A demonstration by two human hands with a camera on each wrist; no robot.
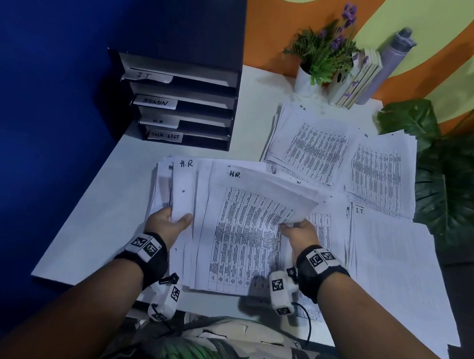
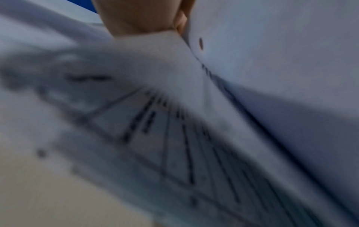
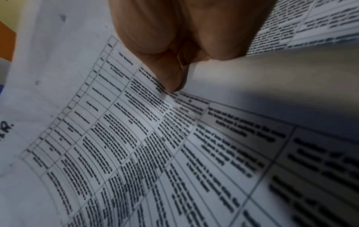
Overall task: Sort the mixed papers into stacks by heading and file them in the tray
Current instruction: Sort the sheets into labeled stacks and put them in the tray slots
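Nearest the person, the fanned bundle of mixed papers (image 1: 228, 232) is held over the front of the white desk (image 1: 94, 222), and every place below is given from this bundle. Its left edge is gripped by the left hand (image 1: 167, 222), thumb on top and fingers beneath, apparently so the sheets are kept spread and their headings can be read. At its right edge, a raised "H.R." sheet (image 1: 259, 191) is pinched between thumb and fingers of the right hand (image 1: 300, 231); the right wrist view shows the thumb (image 3: 167, 73) pressed on the printed table below it. The sheet is judged to be in the course of being peeled off for sorting.

To the right of the bundle lies a stack headed "I.T." (image 1: 396, 265). Beyond it to the right, two further overlapping stacks are laid out, one headed "H.R." (image 1: 309, 144), presumably as sorted piles.

Beyond the bundle to the left stands the black filing tray (image 1: 184, 105), its shelves labelled IT, ADMIN, H.R and TASK LIST. Filing appears not yet begun.
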